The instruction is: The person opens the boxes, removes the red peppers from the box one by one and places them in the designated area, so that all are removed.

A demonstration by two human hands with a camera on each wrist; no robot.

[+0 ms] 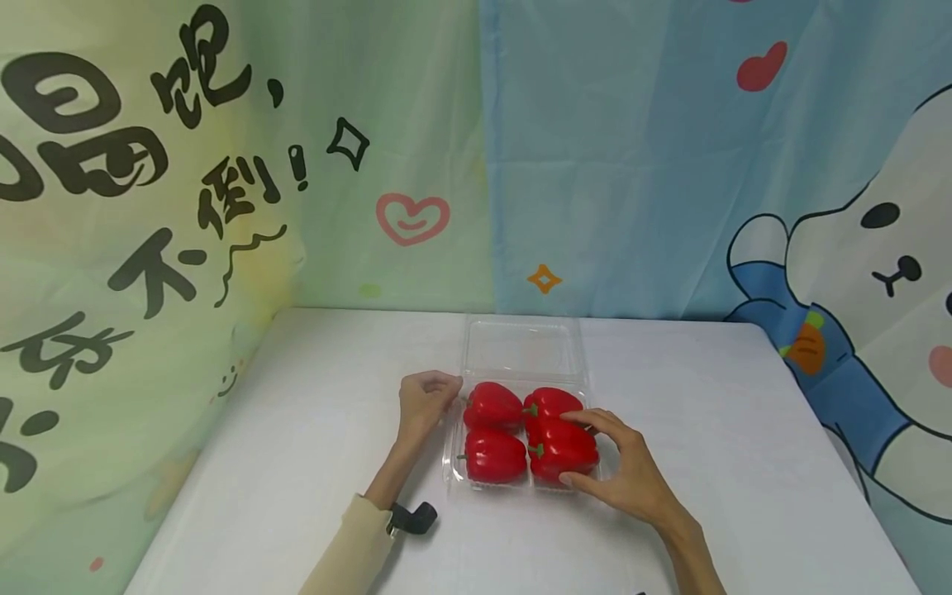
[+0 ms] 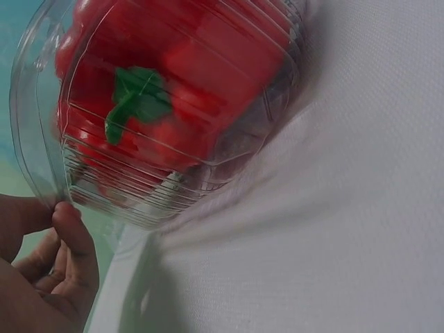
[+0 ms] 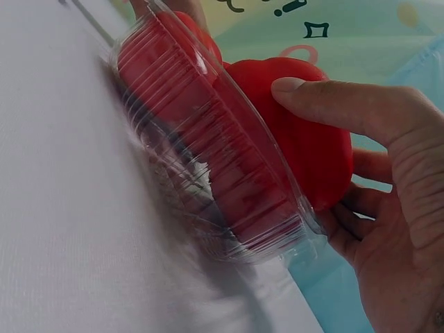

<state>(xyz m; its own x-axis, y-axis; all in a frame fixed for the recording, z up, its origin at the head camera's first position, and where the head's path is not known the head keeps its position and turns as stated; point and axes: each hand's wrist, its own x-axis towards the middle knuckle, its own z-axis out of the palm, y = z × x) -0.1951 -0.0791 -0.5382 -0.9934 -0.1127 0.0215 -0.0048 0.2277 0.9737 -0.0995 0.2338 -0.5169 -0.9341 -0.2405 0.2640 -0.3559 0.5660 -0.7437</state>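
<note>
A clear plastic clamshell box (image 1: 450,463) lies on the table with its lid (image 1: 524,347) folded back. Several red bell peppers fill it: two on the left (image 1: 493,406), one at the back right (image 1: 552,402) and one at the front right (image 1: 564,450). My left hand (image 1: 427,403) pinches the box's left rim between thumb and finger, as the left wrist view shows. With thumb and fingers around its sides, my right hand (image 1: 628,467) grips the front-right bell pepper, which sits above the rim in the right wrist view (image 3: 298,132). Its underside is hidden.
A white cloth covers the table (image 1: 335,355). Behind it hangs a printed curtain (image 1: 387,83) with hearts, lettering and a white cartoon animal. A black strap device (image 1: 414,518) sits on the left wrist.
</note>
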